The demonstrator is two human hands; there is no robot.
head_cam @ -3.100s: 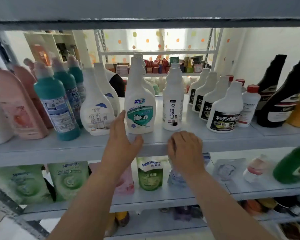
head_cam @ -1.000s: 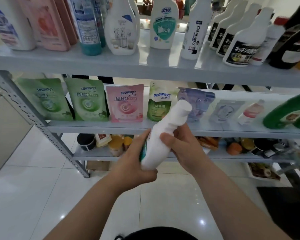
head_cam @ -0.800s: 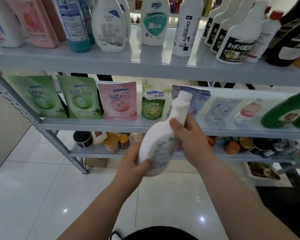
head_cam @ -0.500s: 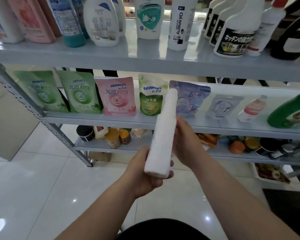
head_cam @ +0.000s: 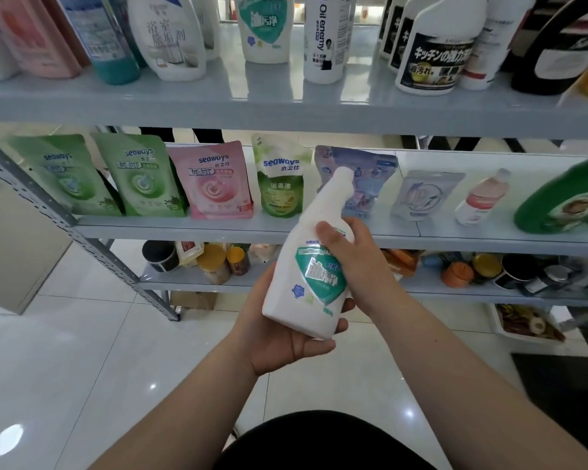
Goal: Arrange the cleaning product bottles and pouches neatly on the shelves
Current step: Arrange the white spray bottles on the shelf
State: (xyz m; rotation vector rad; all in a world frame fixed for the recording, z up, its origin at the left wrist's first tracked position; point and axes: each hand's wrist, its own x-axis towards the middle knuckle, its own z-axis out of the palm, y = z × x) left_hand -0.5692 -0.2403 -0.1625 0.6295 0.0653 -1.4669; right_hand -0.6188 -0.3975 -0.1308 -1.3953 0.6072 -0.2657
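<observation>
I hold a white bottle with a green label (head_cam: pixel 311 266) in front of the shelves, tilted with its neck up and to the right. My left hand (head_cam: pixel 286 329) cups its base from below, fingers curled round the bottom edge. My right hand (head_cam: pixel 357 262) grips its right side, thumb across the label. A matching white bottle with green label (head_cam: pixel 263 28) stands on the top shelf (head_cam: pixel 286 106). Green pouches (head_cam: pixel 140 178), a pink pouch (head_cam: pixel 218 181) and a small green pouch (head_cam: pixel 280 178) stand on the middle shelf (head_cam: pixel 218 228).
More white, teal and dark bottles line the top shelf. A bluish pouch (head_cam: pixel 364 178), a flat pouch (head_cam: pixel 421 195), a lying small bottle (head_cam: pixel 482 198) and a green bottle (head_cam: pixel 564 201) sit on the middle shelf. Jars crowd the bottom shelf (head_cam: pixel 190 279). White tiled floor lies left.
The bottle has turned in my hands: half a second ago its narrow side faced me, now the green label faces me. Both hands stay on it.
</observation>
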